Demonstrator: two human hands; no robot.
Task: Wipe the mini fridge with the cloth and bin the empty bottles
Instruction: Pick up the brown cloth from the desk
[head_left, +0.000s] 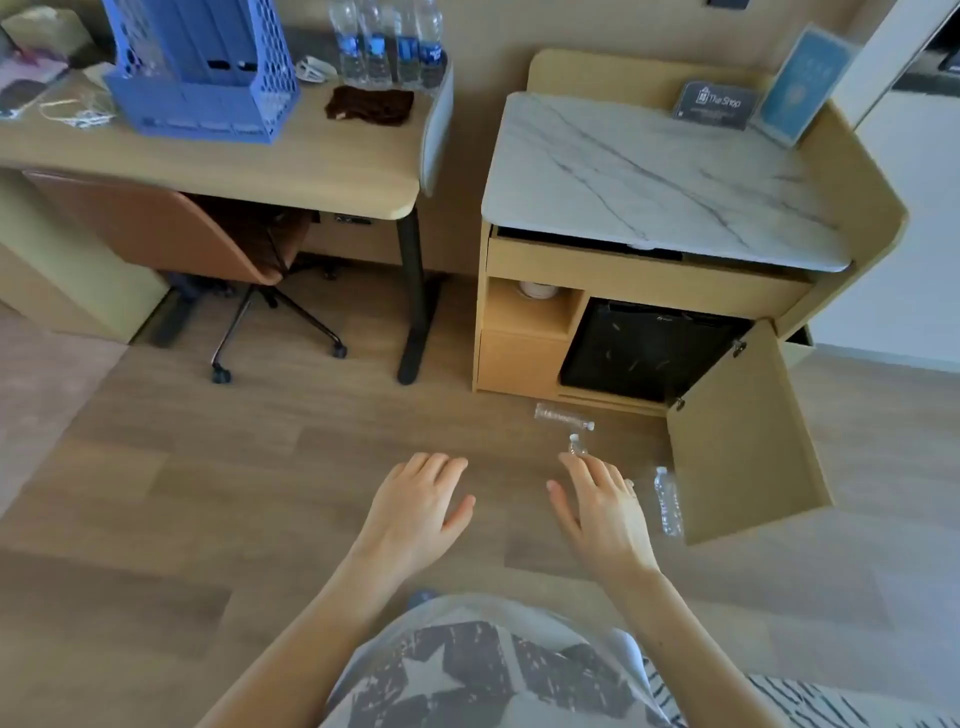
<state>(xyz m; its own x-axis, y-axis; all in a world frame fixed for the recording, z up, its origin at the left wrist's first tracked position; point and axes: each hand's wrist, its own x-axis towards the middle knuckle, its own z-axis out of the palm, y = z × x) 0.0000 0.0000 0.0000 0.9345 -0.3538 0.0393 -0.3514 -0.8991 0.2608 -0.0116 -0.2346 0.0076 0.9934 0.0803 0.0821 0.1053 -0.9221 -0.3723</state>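
Both hands out flat over the floor (249, 467), left hand (415, 506) and right hand (602, 512), fingers spread, holding nothing. Three clear bottles lie ahead: first bottle (563, 415) by the cabinet base, second bottle (576, 447) at the right fingertips, contact unclear, third bottle (667, 501) beside the open cabinet door (743, 441). Black mini fridge (644, 353) sits inside the cabinet. Brown cloth (370, 105) on the desk (311, 166), well apart.

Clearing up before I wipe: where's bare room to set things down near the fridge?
The marble top is bare in front of the dark sign and blue sign. The desk is free in front of the blue rack and brown cloth. Crowded: floor beside the open cabinet door, where three bottles lie.
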